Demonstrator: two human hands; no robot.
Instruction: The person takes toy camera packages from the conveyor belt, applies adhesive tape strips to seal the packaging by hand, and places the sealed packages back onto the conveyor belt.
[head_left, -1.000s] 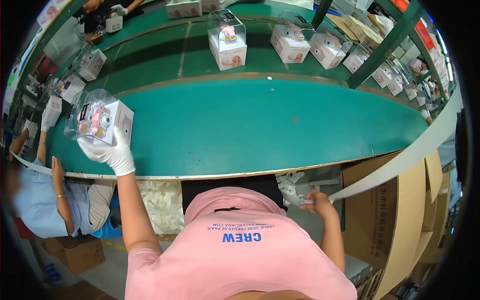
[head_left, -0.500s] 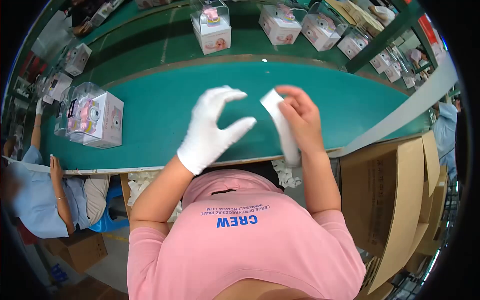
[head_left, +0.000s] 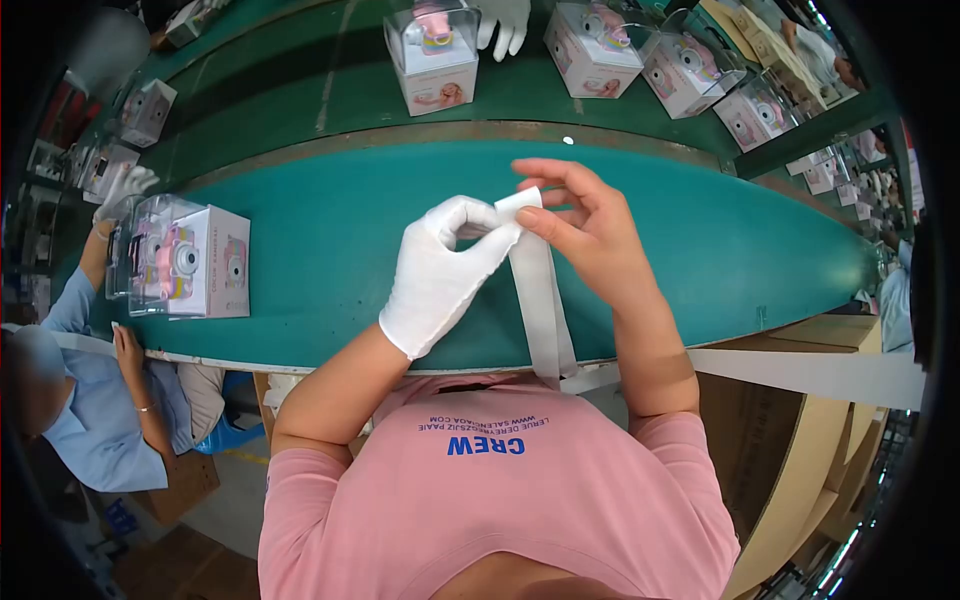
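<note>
My left hand (head_left: 438, 268) wears a white glove, and its thumb and forefinger are pinched at the curled top of a white paper-like strip (head_left: 540, 300). My right hand (head_left: 592, 225) is bare. Its thumb and forefinger meet the same curled end from the right, while the other fingers are bent behind. From there the strip hangs over the near edge of the green table (head_left: 700, 260). Whether the curled end carries a separate sticker cannot be made out. To the left stands a white box (head_left: 228, 262) with a pink toy camera (head_left: 178, 262) under a clear cover.
Several boxed toy cameras (head_left: 437, 85) line the green conveyor (head_left: 300, 90) beyond the table. Another person's gloved hand (head_left: 503, 25) is at the far side. A co-worker (head_left: 95, 410) in blue sits at left. Cardboard boxes (head_left: 790, 470) stand at my right, below a long white band (head_left: 830, 377).
My left thumb and forefinger have closed on the strip's end, where they were apart from it before. My right hand has moved slightly left and up. Another person's gloved hand has appeared beyond the conveyor.
</note>
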